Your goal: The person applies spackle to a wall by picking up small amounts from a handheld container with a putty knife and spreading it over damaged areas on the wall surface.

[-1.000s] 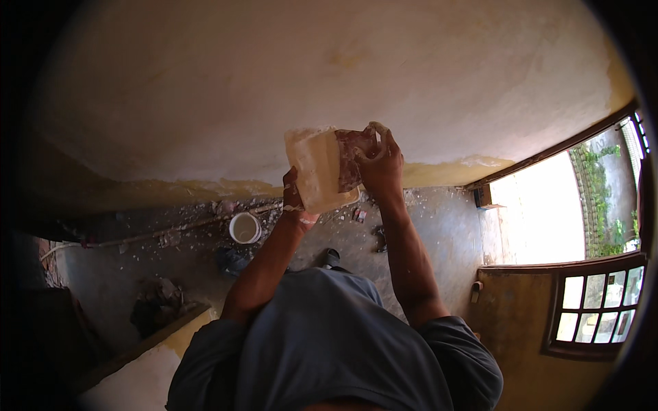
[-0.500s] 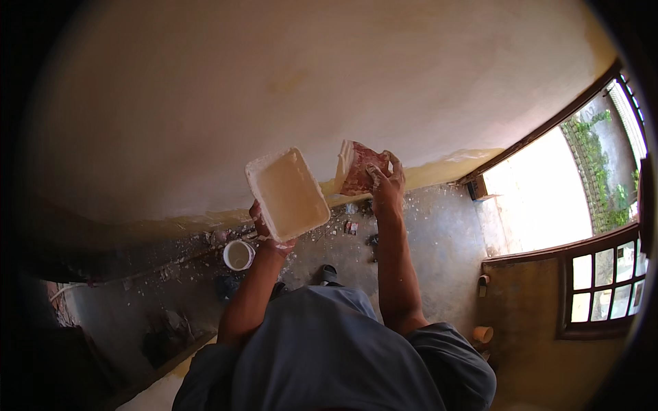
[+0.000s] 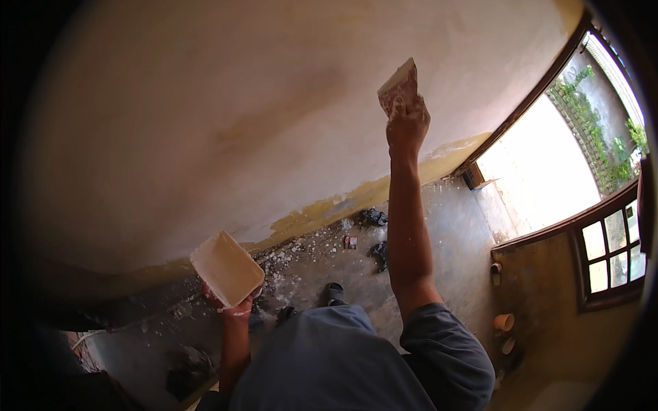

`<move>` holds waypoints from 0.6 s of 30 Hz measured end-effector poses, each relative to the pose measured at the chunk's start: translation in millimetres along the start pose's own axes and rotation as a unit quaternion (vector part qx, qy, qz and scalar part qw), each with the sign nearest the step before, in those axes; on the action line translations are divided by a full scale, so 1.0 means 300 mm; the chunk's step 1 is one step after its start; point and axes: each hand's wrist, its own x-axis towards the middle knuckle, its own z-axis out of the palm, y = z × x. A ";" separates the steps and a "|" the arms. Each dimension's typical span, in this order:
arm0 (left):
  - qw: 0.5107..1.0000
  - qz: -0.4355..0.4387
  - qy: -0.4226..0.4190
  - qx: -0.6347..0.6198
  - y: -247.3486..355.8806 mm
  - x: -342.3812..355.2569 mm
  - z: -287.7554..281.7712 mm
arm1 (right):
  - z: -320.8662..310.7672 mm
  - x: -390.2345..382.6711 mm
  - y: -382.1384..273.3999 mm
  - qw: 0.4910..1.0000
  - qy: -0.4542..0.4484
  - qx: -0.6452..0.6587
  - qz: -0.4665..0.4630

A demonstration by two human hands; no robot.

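My right hand [image 3: 409,125] is raised toward the pale wall [image 3: 295,75] and closed round a reddish, smeared putty spreader [image 3: 399,90]. Along its far edge runs a pale band of paste. The blade is at or very near the wall; actual contact I cannot tell. Lower and to the left, my left hand [image 3: 235,312] supports a shallow rectangular tray [image 3: 249,290] from below, its fingers gripping the sides. Cream-coloured paste [image 3: 225,267] coats the inside of the tray. Both hands carry white smears.
White crumbs [image 3: 284,264] litter the floor along the wall's foot. Black crumpled bags [image 3: 373,218] and a small red-and-white packet [image 3: 350,242] lie there. A bright doorway opens at the right, near a barred window [image 3: 615,250]. An orange pot [image 3: 504,322] is by the right wall.
My right hand has moved up and away with the spreader, from beside the tray to the wall. My left hand has lowered the tray leftward. The white bucket is no longer visible.
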 end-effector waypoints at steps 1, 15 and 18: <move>0.999 0.014 0.041 -0.001 0.004 -0.009 -0.009 | 0.045 -0.002 -0.057 0.997 0.042 -0.056 -0.040; 0.995 0.038 0.090 0.028 0.015 -0.009 0.022 | 0.084 -0.017 0.160 0.912 0.106 0.271 0.290; 0.996 0.029 0.086 -0.014 0.018 -0.016 0.025 | 0.109 0.116 0.103 0.940 0.060 0.221 0.253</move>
